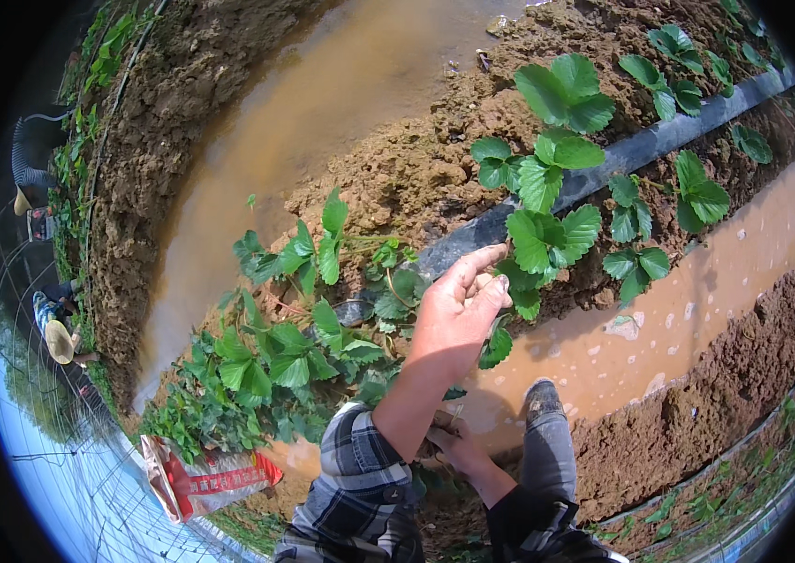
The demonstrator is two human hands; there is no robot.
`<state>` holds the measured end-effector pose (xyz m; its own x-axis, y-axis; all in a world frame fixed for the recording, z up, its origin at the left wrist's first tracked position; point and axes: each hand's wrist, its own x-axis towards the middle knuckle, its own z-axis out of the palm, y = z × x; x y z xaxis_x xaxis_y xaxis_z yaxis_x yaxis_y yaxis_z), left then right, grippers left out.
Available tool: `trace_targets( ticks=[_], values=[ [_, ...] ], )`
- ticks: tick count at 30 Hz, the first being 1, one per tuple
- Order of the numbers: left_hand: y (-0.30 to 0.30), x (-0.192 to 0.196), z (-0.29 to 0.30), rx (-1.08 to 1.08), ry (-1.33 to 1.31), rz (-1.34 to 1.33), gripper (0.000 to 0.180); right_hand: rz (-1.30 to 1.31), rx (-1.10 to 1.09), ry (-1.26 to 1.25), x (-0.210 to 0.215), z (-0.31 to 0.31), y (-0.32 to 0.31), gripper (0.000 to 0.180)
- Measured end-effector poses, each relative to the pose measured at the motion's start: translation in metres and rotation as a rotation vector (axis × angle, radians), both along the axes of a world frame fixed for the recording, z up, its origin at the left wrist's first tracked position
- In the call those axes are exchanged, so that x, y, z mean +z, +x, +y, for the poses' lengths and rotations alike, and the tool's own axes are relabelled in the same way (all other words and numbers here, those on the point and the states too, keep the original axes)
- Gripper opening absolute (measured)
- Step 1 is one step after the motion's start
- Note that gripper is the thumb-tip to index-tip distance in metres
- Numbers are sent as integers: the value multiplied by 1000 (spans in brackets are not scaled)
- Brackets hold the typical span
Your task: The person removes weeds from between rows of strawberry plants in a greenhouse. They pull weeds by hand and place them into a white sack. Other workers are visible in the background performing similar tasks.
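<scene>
Running along the far left, a raised bed of dark soil (149,169) curves beside a furrow of muddy brown water (322,103), and at the very left edge two other people in brimmed hats (58,340) bend low over the ground. Near the lower left lies a red and white sack (205,480), crumpled on its side just beside a dense clump of strawberry plants (271,361). From the lower edge comes a forearm in a plaid sleeve (360,474), reaching up and away to the left hand (458,310) — its fingers are partly curled with the forefinger stretched out, and they close around nothing that can be seen; the fingertips sit just beside the leaves of a strawberry plant (543,235) growing on the ridge. That plant stands against a strip of black plastic tubing (641,150), which runs diagonally across the ridge toward the far right. Lower down, near the person's body, the right hand (454,441) is loosely closed around something small and thin — what it is cannot be told, since the left forearm crosses in front of it. Just right of that hand stands a muddy boot (543,399) at the edge of a second furrow of brown water (688,300). Further right, more strawberry plants (697,192) dot the ridge, and a bank of crumbly earth (726,394) lies on the near right.
</scene>
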<state>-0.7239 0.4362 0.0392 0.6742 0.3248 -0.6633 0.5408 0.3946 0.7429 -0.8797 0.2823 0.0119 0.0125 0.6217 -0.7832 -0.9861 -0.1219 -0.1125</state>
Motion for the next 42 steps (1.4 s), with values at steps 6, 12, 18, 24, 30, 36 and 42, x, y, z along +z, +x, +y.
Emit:
trace_targets(
  ticks=[6,12,18,24,30,36,42],
  values=[
    [-48,-25,64,-656,1171,384,24,18,-80,-20,-4,3,-10,11],
    [-44,-49,81,-802,1278,511,18,0,-95,0,-5,2,-6,13],
    [-28,-52,93,-1107,1223,567,19,23,-117,17,-3,1,1,13],
    [-8,-44,104,-1132,1100,541,11,-9,-135,14,-7,-3,2,12],
    [10,-44,73,-661,561,515,17,7,-120,33,-10,-6,10,9],
    [-17,11,29,-217,-33,98,10,35,-233,-192,-9,-8,29,11],
    [-144,75,-14,132,-318,188,5,-74,-184,-208,-14,-7,37,12]
  ],
)
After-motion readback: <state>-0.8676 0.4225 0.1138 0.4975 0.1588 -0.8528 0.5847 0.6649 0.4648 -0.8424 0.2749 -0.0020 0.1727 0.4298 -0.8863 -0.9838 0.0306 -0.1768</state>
